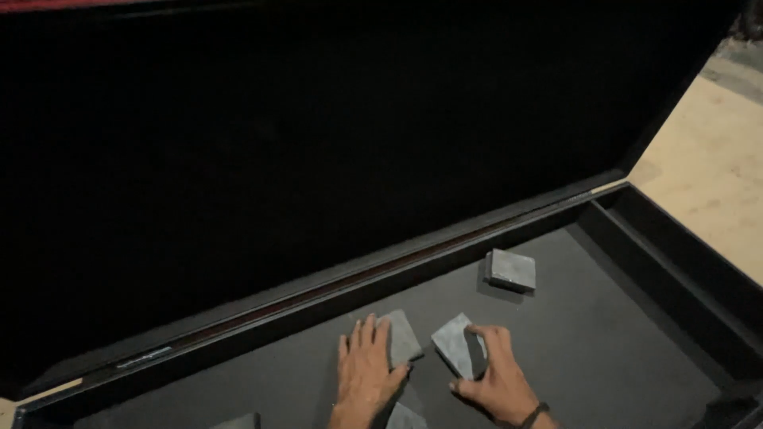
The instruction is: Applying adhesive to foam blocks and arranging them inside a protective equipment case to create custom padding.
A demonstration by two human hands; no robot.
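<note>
Inside a large open black case [668, 270], several small grey rectangular blocks lie on the dark lining. My left hand [366, 369] rests flat with spread fingers, partly on one grey block [401, 338]. My right hand [497, 381] grips a second grey block [455, 343] by its edge and tilts it up off the lining. A third grey block [510, 270] lies alone farther back to the right. Another grey piece [405, 417] shows between my wrists at the bottom edge.
The case's raised black lid [318, 119] fills the upper view. A narrow side compartment [691, 286] runs along the case's right wall. Beyond it is a sandy floor [715, 167]. One more grey block [238, 421] peeks in at the bottom left.
</note>
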